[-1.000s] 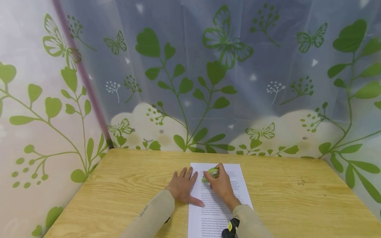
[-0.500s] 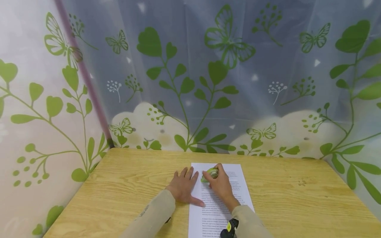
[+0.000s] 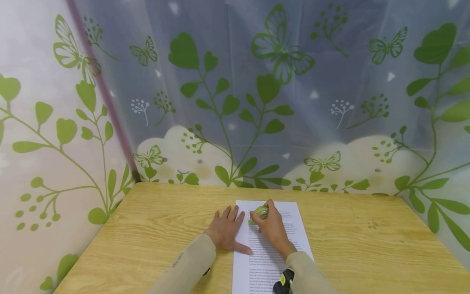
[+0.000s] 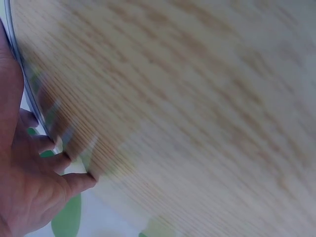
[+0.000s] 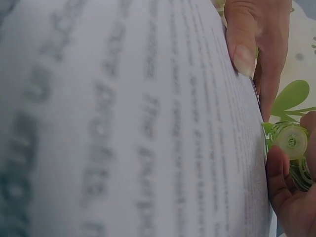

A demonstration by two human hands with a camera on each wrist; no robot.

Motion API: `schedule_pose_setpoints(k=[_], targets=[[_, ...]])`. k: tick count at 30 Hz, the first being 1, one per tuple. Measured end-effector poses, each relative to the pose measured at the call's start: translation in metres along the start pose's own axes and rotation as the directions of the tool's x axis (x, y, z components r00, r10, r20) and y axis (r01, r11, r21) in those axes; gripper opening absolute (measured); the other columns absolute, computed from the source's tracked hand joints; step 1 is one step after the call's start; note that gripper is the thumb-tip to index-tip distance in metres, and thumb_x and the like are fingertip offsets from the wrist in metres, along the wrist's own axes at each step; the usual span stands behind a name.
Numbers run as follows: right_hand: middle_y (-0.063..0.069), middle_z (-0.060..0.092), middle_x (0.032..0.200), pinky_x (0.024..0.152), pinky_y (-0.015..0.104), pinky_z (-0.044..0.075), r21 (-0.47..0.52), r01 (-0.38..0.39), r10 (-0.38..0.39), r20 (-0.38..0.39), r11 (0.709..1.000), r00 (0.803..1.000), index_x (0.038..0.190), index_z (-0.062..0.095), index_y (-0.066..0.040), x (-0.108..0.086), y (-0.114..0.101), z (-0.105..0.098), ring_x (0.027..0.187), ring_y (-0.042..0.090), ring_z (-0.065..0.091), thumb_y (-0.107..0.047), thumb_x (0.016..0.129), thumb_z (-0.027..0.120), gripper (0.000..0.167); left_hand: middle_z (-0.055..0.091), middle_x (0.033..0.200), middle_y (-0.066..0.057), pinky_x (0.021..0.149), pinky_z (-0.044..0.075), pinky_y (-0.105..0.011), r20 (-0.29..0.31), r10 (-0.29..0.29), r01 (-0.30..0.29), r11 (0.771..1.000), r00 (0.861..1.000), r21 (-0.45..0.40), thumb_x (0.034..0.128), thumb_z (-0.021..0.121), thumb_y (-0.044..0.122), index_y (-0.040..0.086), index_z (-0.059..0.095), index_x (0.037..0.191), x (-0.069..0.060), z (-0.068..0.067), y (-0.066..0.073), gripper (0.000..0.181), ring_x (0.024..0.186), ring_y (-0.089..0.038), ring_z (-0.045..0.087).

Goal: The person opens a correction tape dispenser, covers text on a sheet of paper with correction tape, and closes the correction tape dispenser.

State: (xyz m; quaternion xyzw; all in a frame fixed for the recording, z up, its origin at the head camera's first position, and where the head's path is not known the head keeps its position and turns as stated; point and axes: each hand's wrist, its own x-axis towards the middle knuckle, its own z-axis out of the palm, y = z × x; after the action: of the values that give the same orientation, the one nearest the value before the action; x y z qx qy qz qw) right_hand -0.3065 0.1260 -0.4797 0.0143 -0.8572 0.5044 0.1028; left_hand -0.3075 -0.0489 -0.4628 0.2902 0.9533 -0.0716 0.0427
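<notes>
A printed sheet of paper lies lengthwise on the wooden table, its text in dark paragraphs. My left hand rests flat with spread fingers over the sheet's left edge, thumb on the paper. In the left wrist view, the fingers of that left hand touch the tabletop. Near the top lines of text, my right hand grips a green correction tape between thumb and fingers. Its clear round wheel shows in the right wrist view. The tip against the paper is hidden from sight.
The wood-grain table reaches to a hanging curtain with green leaves and butterflies at the back and sides. A black and yellow device is strapped on the right wrist, over the paper's lower part.
The right hand and correction tape shift only very slightly near the top of the text. The left hand stays in place on the sheet; the head view moves a little.
</notes>
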Motion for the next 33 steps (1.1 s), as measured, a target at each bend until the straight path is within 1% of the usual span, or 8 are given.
schedule_pose_setpoints(k=[5,10,15,21,25,29,33], targets=[[0.009,0.057,0.081,0.048,0.028,0.049,-0.002,-0.001,0.001,-0.004,1.0,1.0,0.095,0.041,-0.006,0.0,-0.001,-0.001,0.054,0.014,0.056,-0.021,0.086,0.072,0.036,0.021,0.156,-0.013,0.104,0.029,-0.057,-0.003,-0.005,0.005,1.0,1.0,0.002,0.0614,0.041,0.094,0.015,0.025,0.152,0.0,0.0,0.0,0.121,0.139,-0.034,0.024],[0.007,0.056,0.079,0.051,0.027,0.047,-0.044,0.022,-0.022,-0.004,0.999,1.0,0.095,0.041,-0.007,0.0,-0.001,-0.003,0.06,0.014,0.054,-0.024,0.087,0.072,0.036,0.021,0.156,-0.013,0.104,0.029,-0.057,-0.002,-0.004,0.004,1.0,1.0,0.008,0.0617,0.04,0.094,0.015,0.025,0.152,0.0,-0.001,0.0,0.121,0.139,-0.034,0.024],[0.006,0.056,0.079,0.053,0.028,0.046,-0.068,0.023,-0.023,0.003,0.997,1.0,0.095,0.041,-0.007,0.001,0.001,-0.004,0.062,0.014,0.053,-0.026,0.087,0.072,0.037,0.021,0.156,-0.013,0.104,0.028,-0.057,0.001,0.001,-0.001,1.0,1.0,-0.004,0.0625,0.041,0.093,0.014,0.025,0.152,-0.001,-0.003,-0.001,0.12,0.139,-0.034,0.024],[0.006,0.056,0.078,0.054,0.028,0.046,-0.068,0.031,-0.032,-0.01,0.997,0.999,0.094,0.041,-0.007,0.001,0.003,-0.005,0.061,0.014,0.053,-0.025,0.086,0.073,0.037,0.02,0.156,-0.013,0.104,0.027,-0.057,0.01,0.0,0.0,1.0,1.0,-0.02,0.0626,0.04,0.093,0.014,0.025,0.153,-0.002,-0.003,-0.002,0.121,0.14,-0.034,0.023],[0.006,0.056,0.077,0.053,0.029,0.046,-0.058,0.03,-0.03,-0.014,0.998,0.999,0.093,0.041,-0.007,0.001,0.002,-0.006,0.061,0.014,0.053,-0.025,0.086,0.073,0.037,0.02,0.156,-0.013,0.104,0.028,-0.057,0.008,0.002,-0.002,1.0,1.0,-0.013,0.0627,0.04,0.093,0.014,0.025,0.152,-0.001,-0.003,-0.002,0.121,0.139,-0.034,0.023],[0.006,0.056,0.078,0.053,0.028,0.046,-0.065,0.023,-0.022,0.006,0.998,1.0,0.094,0.041,-0.007,0.0,0.002,-0.007,0.061,0.014,0.053,-0.027,0.087,0.072,0.037,0.02,0.156,-0.014,0.104,0.028,-0.058,0.01,0.004,-0.004,1.0,1.0,-0.015,0.063,0.04,0.093,0.014,0.025,0.152,-0.002,-0.004,-0.002,0.12,0.139,-0.035,0.024],[0.006,0.055,0.076,0.051,0.028,0.045,-0.058,0.01,-0.008,0.031,0.998,0.999,0.096,0.04,-0.007,0.0,0.002,-0.012,0.057,0.014,0.052,-0.027,0.088,0.07,0.037,0.02,0.156,-0.015,0.104,0.027,-0.058,0.01,0.01,-0.009,0.999,1.0,-0.036,0.0635,0.041,0.092,0.013,0.025,0.152,-0.002,-0.004,-0.002,0.12,0.139,-0.036,0.023]])
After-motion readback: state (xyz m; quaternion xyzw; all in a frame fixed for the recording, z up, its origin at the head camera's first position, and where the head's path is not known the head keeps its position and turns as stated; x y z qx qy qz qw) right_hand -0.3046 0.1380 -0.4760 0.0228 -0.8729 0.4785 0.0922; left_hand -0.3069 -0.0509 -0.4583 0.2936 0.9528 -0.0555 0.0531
